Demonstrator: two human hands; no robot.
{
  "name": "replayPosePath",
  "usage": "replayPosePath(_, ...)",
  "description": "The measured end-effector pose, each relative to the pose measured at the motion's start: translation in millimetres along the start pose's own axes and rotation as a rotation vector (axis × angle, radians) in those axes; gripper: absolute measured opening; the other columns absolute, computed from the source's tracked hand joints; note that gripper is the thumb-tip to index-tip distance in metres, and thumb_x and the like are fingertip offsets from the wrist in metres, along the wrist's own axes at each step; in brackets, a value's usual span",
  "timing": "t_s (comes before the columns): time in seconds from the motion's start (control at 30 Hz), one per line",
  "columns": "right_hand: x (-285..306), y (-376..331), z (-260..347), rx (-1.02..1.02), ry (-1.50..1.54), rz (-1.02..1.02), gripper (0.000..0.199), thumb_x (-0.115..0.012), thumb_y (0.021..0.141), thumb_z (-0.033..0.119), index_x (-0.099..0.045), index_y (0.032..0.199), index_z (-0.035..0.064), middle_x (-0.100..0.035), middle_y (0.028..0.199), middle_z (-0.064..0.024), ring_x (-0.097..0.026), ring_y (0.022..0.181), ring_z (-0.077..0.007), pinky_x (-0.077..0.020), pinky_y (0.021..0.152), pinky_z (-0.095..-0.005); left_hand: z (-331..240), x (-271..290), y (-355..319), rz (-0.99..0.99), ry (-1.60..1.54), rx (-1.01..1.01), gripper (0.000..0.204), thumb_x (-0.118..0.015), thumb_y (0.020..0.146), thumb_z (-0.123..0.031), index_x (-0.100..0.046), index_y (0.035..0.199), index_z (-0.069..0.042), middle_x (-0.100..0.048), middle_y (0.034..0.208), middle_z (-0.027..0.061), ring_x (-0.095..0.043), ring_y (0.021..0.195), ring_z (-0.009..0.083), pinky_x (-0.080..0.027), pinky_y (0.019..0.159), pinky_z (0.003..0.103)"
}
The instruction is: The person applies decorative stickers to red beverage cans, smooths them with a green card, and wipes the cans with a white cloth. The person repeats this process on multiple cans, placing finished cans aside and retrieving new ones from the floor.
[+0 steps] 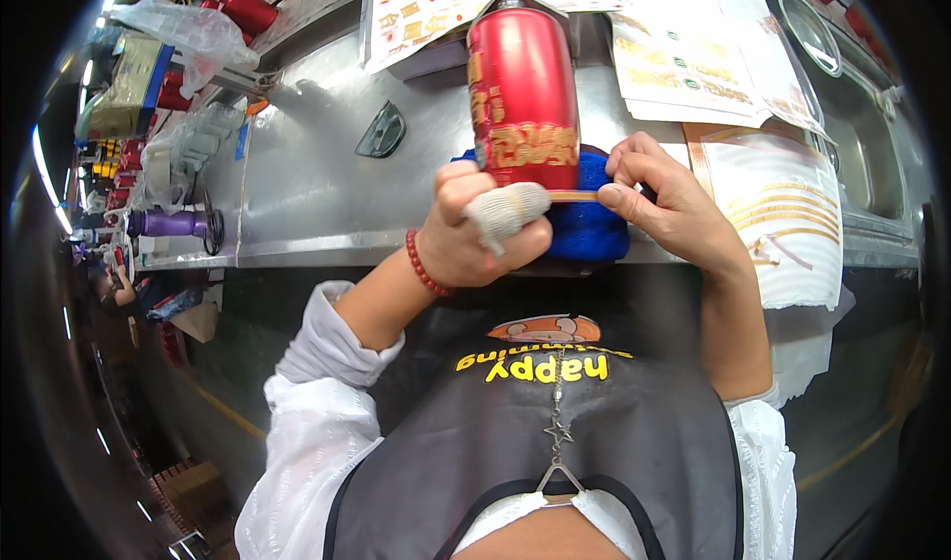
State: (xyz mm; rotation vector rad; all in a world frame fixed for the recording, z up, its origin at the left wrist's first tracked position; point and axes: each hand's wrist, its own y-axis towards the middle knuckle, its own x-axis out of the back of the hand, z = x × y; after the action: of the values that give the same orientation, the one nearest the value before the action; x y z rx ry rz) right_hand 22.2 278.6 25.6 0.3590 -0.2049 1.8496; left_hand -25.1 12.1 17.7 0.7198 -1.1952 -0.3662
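A shiny red bottle [525,75] with gold lettering lies with its near end toward me, over a blue cloth-covered support [589,235]. My left hand [483,225] is closed at the bottle's near end, its fingers curled along the left side. A pale fabric cover [507,213] wraps the thumb, which presses by the near rim. From that thumb a thin gold strip [573,197] stretches across to the right. Its other end is pinched between thumb and forefinger of my right hand [666,192]. The left fingertips are hidden.
Right of the bottle lies a white sheet with curved gold strips [783,199], below printed decal sheets [693,50]. Another patterned sheet [421,10] lies at the far side. A dark translucent half-round piece [382,130] rests on the metal table [307,179]. A sink [872,154] stands far right.
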Motion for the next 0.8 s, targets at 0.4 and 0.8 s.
replayPosePath(0.4,-8,2,-4,0.051,-0.037,-0.075,0.033,-0.07,0.095,0.023,-0.052,0.078,0.0013,-0.05,0.093,-0.009,-0.049,0.085,-0.0208,-0.0426,0.076,-0.0322,2,-3,8,-0.016,-0.025,-0.042,0.025,-0.073,0.058,-0.015,-0.066,0.079,-0.025,-0.06,0.109,-0.0054,-0.044,0.102,0.0228,-0.042,0.078,0.038)
replayPosePath(0.8,-11,3,-2,0.028,-0.08,-0.075,0.033,-0.069,0.096,0.022,-0.049,0.08,0.0025,-0.05,0.097,-0.0064,-0.047,0.088,-0.0167,-0.0419,0.079,-0.029,5,-3,9,0.027,-0.058,-0.051,0.026,-0.074,0.06,-0.014,-0.067,0.082,-0.025,-0.058,0.111,-0.0045,-0.044,0.102,0.023,-0.042,0.08,0.038)
